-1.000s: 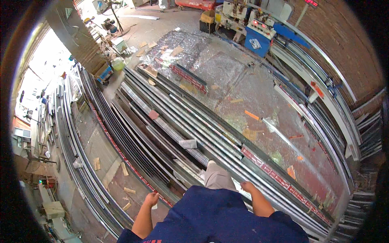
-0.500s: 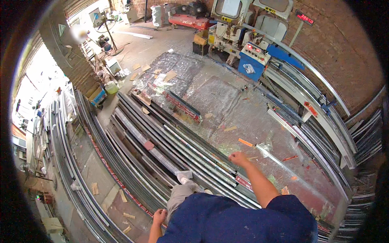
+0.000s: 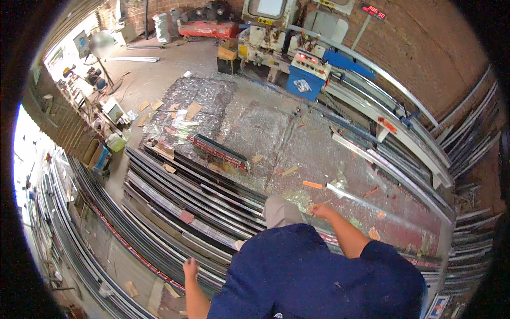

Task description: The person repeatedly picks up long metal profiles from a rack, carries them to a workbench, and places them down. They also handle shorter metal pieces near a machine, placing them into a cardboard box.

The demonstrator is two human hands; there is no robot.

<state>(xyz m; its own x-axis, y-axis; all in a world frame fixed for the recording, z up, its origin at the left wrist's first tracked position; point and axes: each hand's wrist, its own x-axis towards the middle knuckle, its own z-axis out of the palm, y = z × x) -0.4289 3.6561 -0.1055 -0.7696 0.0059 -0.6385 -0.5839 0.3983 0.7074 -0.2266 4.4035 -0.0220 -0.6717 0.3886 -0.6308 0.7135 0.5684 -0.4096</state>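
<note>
- Your right hand (image 3: 320, 210) is stretched forward and out. Its grip looks loosely curled, touching or just above a long pale metal strip (image 3: 372, 199) lying on the floor; whether it is closed on the strip cannot be told.
- A second ago this hand was low beside your body. It has since swung up and forward, so the strip seems to be what you are reaching for.
- An orange scrap (image 3: 313, 184) lies just beyond that grip.
- Your left hand (image 3: 190, 268) hangs low behind you, fingers slack and holding nothing, above a stack of long dark metal profiles (image 3: 180, 202). It has barely moved.
- Counted: two hands, one pale strip, one orange scrap, one bent knee in grey trousers (image 3: 279, 210). The profiles are too many to count.
- Far ahead of the right grip stands one blue machine (image 3: 305, 80).
</note>
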